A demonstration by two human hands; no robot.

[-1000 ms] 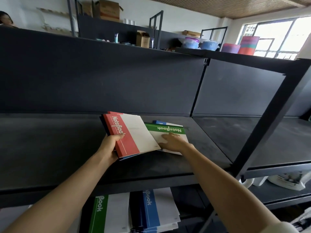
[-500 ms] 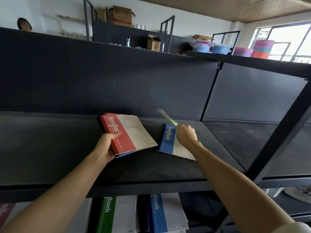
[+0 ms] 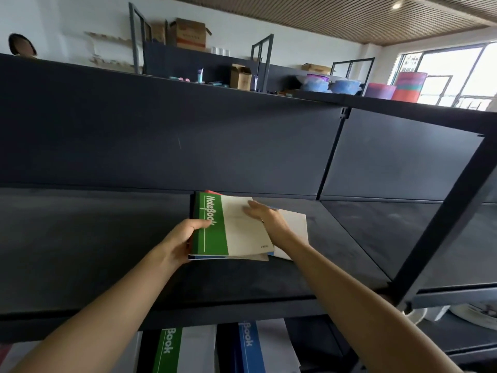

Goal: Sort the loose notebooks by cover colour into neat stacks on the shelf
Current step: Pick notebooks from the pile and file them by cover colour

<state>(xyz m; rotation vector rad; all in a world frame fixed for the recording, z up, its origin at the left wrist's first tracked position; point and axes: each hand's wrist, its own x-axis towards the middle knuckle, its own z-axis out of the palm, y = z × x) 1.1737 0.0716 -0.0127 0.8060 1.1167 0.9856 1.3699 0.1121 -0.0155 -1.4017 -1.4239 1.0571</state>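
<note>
The left hand pinches the spine of the green notebook; the right hand presses flat on top. Square its edges, then let go.

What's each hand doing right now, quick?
Left hand: closed on the notebook stack, green notebook on top.
Right hand: open, fingers flat on that green notebook's cover.

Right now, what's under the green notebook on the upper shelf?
Under the green notebook a red corner shows at the back and a blue edge at the front, so other notebooks lie beneath. Their covers and count are hidden.
</note>
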